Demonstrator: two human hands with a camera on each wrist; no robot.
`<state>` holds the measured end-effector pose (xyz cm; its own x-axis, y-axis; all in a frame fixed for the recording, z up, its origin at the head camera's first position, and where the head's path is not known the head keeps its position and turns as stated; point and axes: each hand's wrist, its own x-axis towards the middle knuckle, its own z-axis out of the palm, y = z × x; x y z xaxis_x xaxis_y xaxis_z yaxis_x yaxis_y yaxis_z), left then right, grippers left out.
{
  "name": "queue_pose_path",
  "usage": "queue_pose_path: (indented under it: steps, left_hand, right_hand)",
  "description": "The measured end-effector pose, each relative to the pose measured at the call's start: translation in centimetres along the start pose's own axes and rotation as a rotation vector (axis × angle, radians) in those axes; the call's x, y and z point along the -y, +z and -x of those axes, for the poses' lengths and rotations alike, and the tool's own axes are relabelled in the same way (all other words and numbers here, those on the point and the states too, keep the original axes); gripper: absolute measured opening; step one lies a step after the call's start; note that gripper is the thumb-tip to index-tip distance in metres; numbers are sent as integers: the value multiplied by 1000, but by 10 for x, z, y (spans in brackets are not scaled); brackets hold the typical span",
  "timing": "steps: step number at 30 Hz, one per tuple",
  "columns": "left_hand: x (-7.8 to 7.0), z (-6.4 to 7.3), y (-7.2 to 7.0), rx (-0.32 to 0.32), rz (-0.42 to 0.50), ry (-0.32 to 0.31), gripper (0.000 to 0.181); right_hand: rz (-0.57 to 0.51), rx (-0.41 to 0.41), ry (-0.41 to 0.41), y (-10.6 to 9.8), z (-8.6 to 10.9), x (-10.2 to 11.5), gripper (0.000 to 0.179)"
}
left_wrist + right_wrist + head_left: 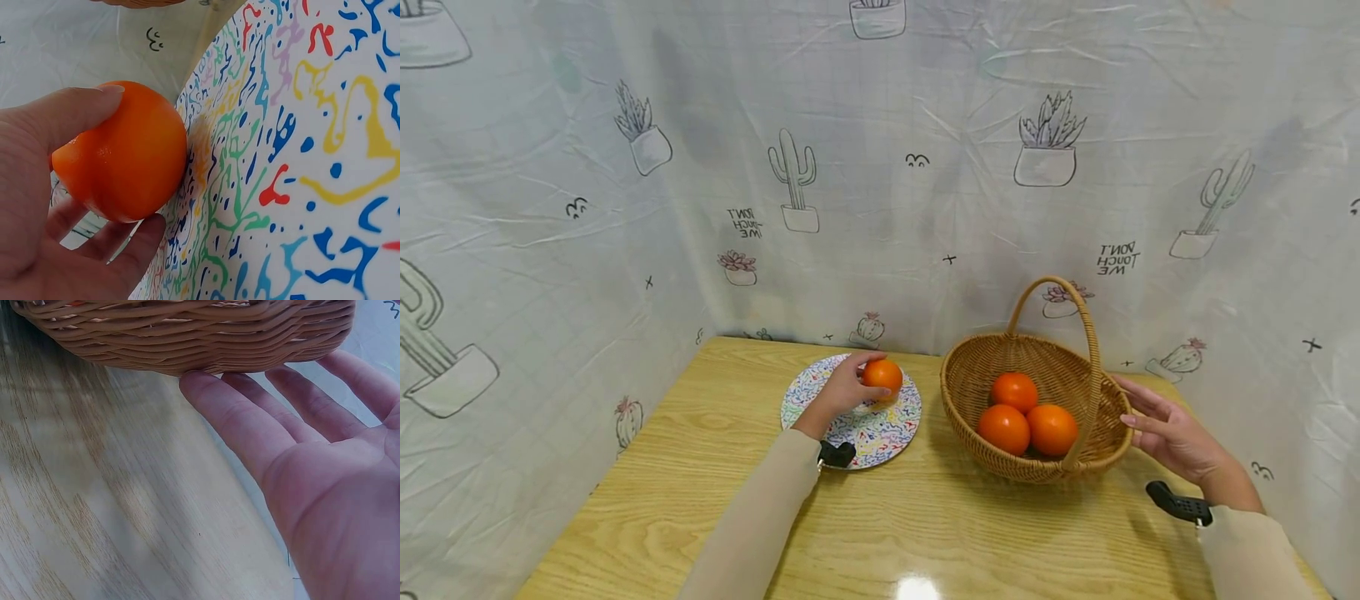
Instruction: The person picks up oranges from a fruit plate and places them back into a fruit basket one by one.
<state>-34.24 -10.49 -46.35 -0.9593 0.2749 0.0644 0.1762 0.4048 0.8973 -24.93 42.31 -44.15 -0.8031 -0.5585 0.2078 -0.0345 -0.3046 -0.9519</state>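
Note:
In the head view my left hand (847, 385) is over the round plate (880, 446), which has a bright squiggle pattern. It grips an orange (134, 150), thumb across one side and fingers curled round the other; the fruit sits right at the plate's surface in the left wrist view. On the right, a wicker basket (955, 408) with a tall arched handle holds 3 more oranges (1004, 429). My right hand (1180, 437) is at the basket's right side, its fingertips (197, 384) touching the woven wall with the fingers mostly straight.
Both the plate and the basket stand on a wooden table (880, 525) near its back edge. Behind and at the sides hangs a pale curtain (865, 100) printed with potted cacti. A black wrist mount (1178, 504) sits on each arm.

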Motion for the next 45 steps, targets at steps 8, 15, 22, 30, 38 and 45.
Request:
queue_pose_path:
  steps: [8,15,22,30,38,45]
  left_hand:
    - [5,-2,0,-5,7,-40,63]
    - [5,-4,0,-22,-15,-55,63]
    - [6,-4,-2,-38,-10,-69,61]
    - [7,-2,-3,-28,44,-77,60]
    - [9,-5,-2,-35,35,-71,61]
    - [11,-6,1,-56,10,-63,58]
  right_hand:
    - [-9,1,-5,-1,0,-2,66]
    - [-2,7,-10,-2,-1,-1,65]
    - [20,0,7,-4,-2,-2,66]
    - [-7,33,-5,-5,1,-5,66]
    - [25,-4,-10,-4,2,-7,67]
    - [63,-19,-16,-4,4,-11,66]
